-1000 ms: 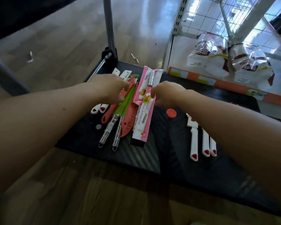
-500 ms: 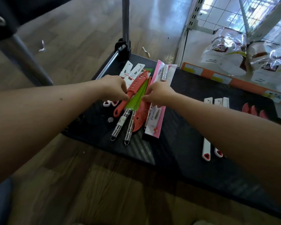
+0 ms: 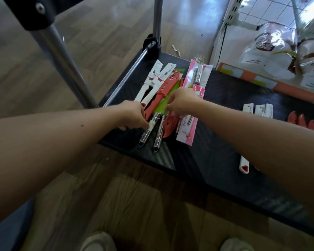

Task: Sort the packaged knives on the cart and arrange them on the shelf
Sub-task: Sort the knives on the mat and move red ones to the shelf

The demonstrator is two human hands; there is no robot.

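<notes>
Green-sheathed, steel-handled knives (image 3: 160,106) lie at the black cart's (image 3: 225,138) near left corner, with the handle rings close to the edge. Your left hand (image 3: 132,115) pinches one steel handle in its fingers. Your right hand (image 3: 182,100) pinches the green sheath. Risk: an opposed pull strips the sheath and bares the blade, and the neighbouring knife slides off.

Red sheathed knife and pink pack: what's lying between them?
Head view: two green knives, the left hand pinching one's steel handle, the right hand pinching the blades, plus another red sheath.

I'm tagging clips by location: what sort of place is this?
Probably a shop aisle during restocking: packaged knives laid out on a black cart, beside a wire-backed shelf holding bagged goods.
</notes>
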